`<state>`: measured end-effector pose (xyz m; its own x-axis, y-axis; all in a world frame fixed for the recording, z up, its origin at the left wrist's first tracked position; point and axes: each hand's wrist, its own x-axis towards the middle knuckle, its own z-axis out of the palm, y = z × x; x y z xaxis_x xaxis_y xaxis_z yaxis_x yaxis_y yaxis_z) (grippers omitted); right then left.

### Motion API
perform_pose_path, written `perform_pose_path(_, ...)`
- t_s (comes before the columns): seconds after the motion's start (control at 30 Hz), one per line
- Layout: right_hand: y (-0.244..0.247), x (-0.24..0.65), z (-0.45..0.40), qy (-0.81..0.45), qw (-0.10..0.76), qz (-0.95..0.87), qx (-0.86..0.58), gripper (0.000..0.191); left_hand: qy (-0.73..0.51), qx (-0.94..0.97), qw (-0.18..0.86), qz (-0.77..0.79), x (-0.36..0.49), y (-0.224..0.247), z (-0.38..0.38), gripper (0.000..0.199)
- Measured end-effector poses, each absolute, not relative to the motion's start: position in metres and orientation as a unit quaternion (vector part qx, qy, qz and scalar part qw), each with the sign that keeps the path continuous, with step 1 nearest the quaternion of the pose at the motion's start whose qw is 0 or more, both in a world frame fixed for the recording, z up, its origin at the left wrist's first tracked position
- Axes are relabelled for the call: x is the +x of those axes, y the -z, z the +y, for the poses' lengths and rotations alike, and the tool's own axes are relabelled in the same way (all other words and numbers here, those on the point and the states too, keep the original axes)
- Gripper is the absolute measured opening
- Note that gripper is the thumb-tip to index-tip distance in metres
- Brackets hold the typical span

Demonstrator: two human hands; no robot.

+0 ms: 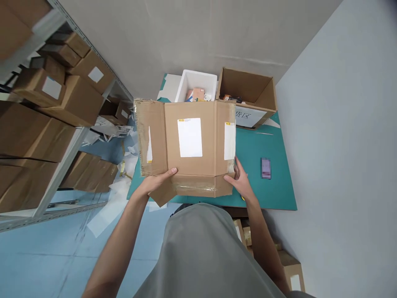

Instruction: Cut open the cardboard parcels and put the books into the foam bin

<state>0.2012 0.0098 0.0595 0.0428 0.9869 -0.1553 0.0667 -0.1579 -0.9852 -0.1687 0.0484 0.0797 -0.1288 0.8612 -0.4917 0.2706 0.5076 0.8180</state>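
An unfolded cardboard box (204,165) is held up in front of me over the green table. Three white labels show on its panels, a whole one (190,138) in the middle and partial ones on both side panels. Clear tape runs along its lower flap and outer edges. My left hand (159,180) grips the lower left, its thumb on the cardboard and its other fingers hidden behind. My right hand (240,181) grips the lower right corner, with the thumb on the near face and fingers along the edge.
The green table (254,145) bears a phone (266,168). Behind the cardboard stand a white foam bin (211,78) with small packets and an open brown carton (269,93). A shelf (62,169) of boxes rises at left; a wall (338,157) is at right. More boxes (291,269) lie below the table.
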Motion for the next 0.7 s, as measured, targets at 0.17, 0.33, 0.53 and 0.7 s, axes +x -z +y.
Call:
perform_pose_path(0.17,-0.06,0.183,0.02,-0.521,0.478,-0.461,-0.537,0.059,-0.287,0.411,0.504,0.703,-0.161,-0.084,0.06,0.075)
perform_pose_path(0.33,-0.063,0.176,0.024,-0.5,0.517,-0.446,-0.532,0.046,-0.356,0.461,0.513,0.631,-0.187,-0.065,0.074,0.081)
perform_pose_path(0.53,-0.075,0.172,0.015,-0.559,0.552,-0.337,-0.519,0.062,-0.419,0.368,0.602,0.571,-0.21,-0.021,0.084,0.108)
perform_pose_path(0.7,-0.072,0.162,-0.008,-0.555,0.574,-0.287,-0.53,0.064,-0.359,0.306,0.721,0.508,-0.175,0.015,0.073,0.094)
